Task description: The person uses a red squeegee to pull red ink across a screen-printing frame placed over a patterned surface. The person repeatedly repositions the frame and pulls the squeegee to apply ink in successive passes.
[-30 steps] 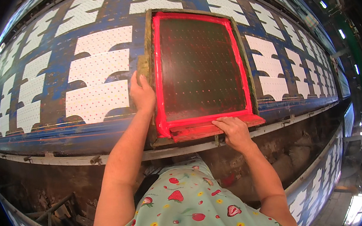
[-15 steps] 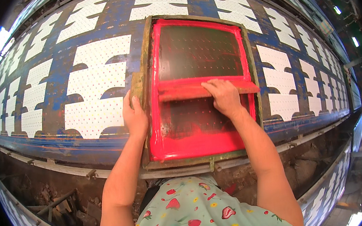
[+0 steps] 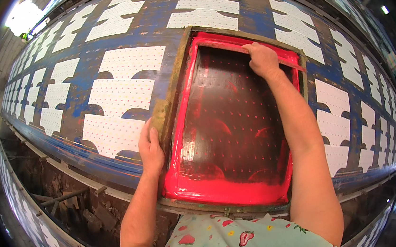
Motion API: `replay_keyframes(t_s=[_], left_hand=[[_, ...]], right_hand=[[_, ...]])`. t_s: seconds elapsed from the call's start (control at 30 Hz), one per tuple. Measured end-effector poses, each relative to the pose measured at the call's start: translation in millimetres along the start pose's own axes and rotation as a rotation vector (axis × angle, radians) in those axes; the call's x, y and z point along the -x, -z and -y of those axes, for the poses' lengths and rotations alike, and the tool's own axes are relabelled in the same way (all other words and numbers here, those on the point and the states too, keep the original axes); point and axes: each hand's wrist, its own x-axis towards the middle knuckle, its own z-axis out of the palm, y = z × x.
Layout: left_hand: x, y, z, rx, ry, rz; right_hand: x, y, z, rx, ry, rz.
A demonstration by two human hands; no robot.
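A screen-printing frame (image 3: 178, 85) with worn wooden sides lies on the long table in front of me. Its dark mesh (image 3: 237, 115) carries rows of small dots and is bordered by bright red ink (image 3: 228, 192). My right hand (image 3: 263, 60) grips a red-smeared squeegee (image 3: 290, 61) at the far end of the mesh. The squeegee lies across the frame's width, partly covered by my fingers. My left hand (image 3: 151, 149) holds the frame's left side, thumb up; some of its fingers are hidden.
White cut fabric pieces (image 3: 121, 95) with small dots lie in rows on the blue-stained table (image 3: 151, 37), left, right and beyond the frame. A rail (image 3: 82, 182) runs along the near edge. Rubble (image 3: 97, 216) lies below it. Another table with pieces (image 3: 40, 238) stands lower left.
My right hand has pushed the squeegee from mid-mesh to the far end, exposing more dark mesh behind it. My left hand stays on the frame. The view has tilted.
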Motion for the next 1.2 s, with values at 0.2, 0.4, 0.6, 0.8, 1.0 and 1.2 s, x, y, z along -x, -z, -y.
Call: replay_keyframes(t_s=[0.2,0.4,0.6,0.8,1.0,1.2], left_hand=[[0,-3,3,0.055,-0.028,-0.009],[0,-2,4,0.003,-0.048,-0.018],[-1,-2,0,-0.038,-0.071,-0.020],[-4,-1,4,-0.038,-0.096,-0.004],[-8,-1,11,-0.033,-0.173,-0.017],[-13,-6,23,-0.038,-0.193,-0.057]], right_hand=[[-27,5,-18,-0.017,0.013,-0.071],[-33,0,-24,-0.001,0.042,0.020],[-16,28,-12,-0.007,0.040,0.191],[75,58,37,-0.033,0.034,0.270],[194,87,107,-0.079,0.047,0.272],[307,111,174,-0.129,0.010,0.264]])
